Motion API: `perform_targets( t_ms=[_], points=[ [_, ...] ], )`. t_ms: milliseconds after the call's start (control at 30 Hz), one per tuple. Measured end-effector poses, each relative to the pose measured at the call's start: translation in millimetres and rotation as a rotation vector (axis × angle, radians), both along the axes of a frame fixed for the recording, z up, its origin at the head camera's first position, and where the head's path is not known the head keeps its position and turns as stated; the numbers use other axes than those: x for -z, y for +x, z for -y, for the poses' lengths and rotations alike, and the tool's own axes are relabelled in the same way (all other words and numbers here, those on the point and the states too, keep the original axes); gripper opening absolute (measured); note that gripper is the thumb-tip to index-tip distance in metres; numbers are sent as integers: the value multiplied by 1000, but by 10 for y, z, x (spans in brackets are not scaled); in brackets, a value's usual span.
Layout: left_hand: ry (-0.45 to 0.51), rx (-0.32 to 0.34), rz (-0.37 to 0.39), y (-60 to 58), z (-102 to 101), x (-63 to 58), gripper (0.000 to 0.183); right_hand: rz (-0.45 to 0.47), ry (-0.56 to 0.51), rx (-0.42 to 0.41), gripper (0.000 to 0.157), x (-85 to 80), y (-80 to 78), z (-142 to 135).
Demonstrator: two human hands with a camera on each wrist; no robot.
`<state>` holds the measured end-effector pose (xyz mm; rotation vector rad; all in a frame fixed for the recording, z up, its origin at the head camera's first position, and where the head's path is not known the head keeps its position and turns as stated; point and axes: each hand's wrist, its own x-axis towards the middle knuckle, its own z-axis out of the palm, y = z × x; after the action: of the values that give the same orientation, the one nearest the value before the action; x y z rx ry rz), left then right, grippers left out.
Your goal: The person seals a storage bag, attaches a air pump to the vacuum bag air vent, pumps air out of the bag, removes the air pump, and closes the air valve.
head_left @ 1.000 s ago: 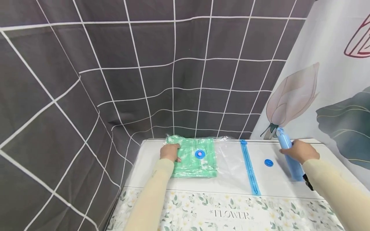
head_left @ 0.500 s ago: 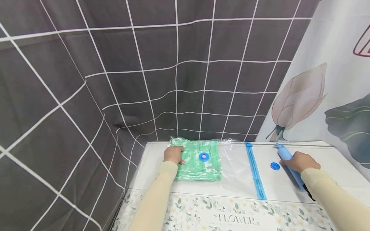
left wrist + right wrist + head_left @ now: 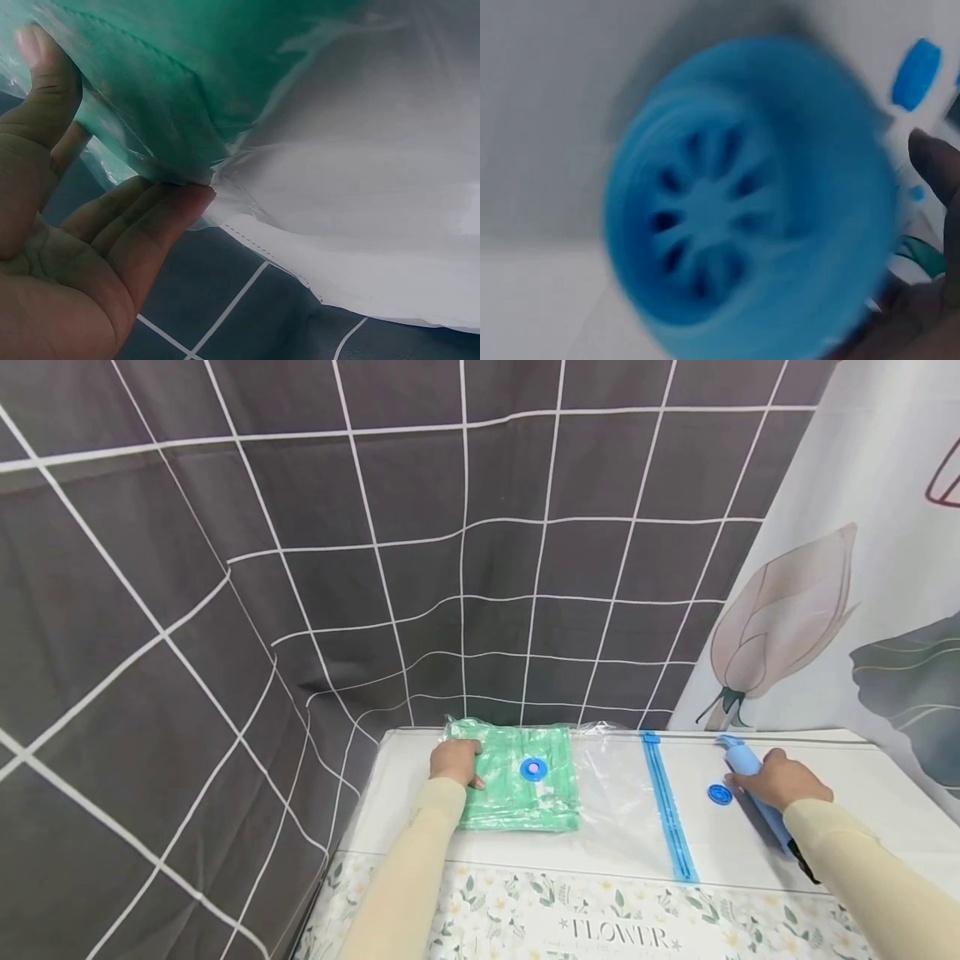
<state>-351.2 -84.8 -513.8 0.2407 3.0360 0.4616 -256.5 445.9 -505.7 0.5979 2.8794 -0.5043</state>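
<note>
A clear plastic storage bag (image 3: 611, 810) lies flat with a folded green textile (image 3: 510, 814) inside it. Its blue valve (image 3: 534, 768) has a pink centre. My left hand (image 3: 453, 764) rests on the bag's left edge; in the left wrist view its fingertips touch the plastic at a corner, the thumb spread apart from them. My right hand (image 3: 787, 781) grips a light blue hand pump (image 3: 742, 760) low over the table, its hooked end toward the back. The pump's round slotted end (image 3: 705, 217) fills the right wrist view, blurred. Between bag and pump lies a round blue valve cap (image 3: 720, 794).
A blue zip strip with a slider (image 3: 651, 738) runs along the bag's right end. The white table (image 3: 855, 760) has a flowered cover (image 3: 480, 893) along its front. Behind it hang a dark gridded cloth (image 3: 570, 560) and a white flower-printed curtain (image 3: 885, 460).
The pump in my right hand has tipped from steeply slanted to lying lower toward the table. My left hand stays on the bag, and the head view has shifted slightly.
</note>
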Motion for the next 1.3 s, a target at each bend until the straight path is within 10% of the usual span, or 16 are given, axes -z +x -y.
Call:
perform_targets(
  t_ms=[133,300,600,800,967,1133,1300],
  points=[
    [0,9,16,-105,26,54,82,-157,38,-50,84,-78,63,171],
    [-43,36,-11,-377,89,406,86,-211,138,-248,67,-108,194,455],
    [41,6,31,23,-4,-37,80,-146,242,-406,45,83,343,717],
    [-21,43,-13,-183,80,204,83,-310,301,-468,18,155,333,756],
    [-46,39,-2,-272,71,199,84,-375,220,-456,34,49,190,893],
    [-103,77,-47,-537,144,606,91,-369,54,-444,57,-68,41,1348],
    [-109,83,-58,-583,160,728,94,-437,-31,-552,56,-53,-153,1907]
  ],
)
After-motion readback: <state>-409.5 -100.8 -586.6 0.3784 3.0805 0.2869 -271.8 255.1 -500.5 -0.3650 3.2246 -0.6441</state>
